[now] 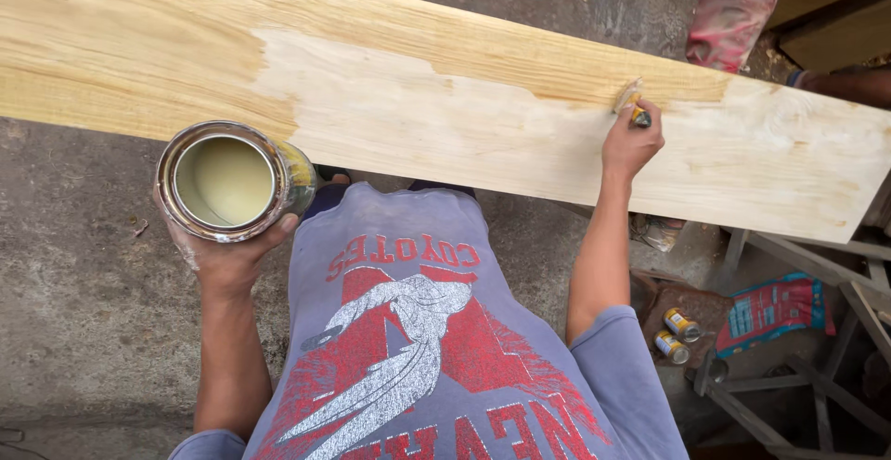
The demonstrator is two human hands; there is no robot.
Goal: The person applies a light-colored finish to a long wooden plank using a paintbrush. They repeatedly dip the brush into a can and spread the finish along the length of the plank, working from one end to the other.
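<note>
Grey printed shirt (418, 349), worn by the person, fills the foreground. Left hand (227, 254): fingers wrapped from below around an open metal can (230, 180) of pale yellowish liquid, held upright. Right hand (631, 144): closed tight on a small brush (632, 103), bristles touching the long wooden plank (445, 116) just above the knuckles. Plank surface darker and coated beyond the brush and over toward the can, paler under the hand. Two small yellow tins (676, 335) lie well below the right elbow.
</note>
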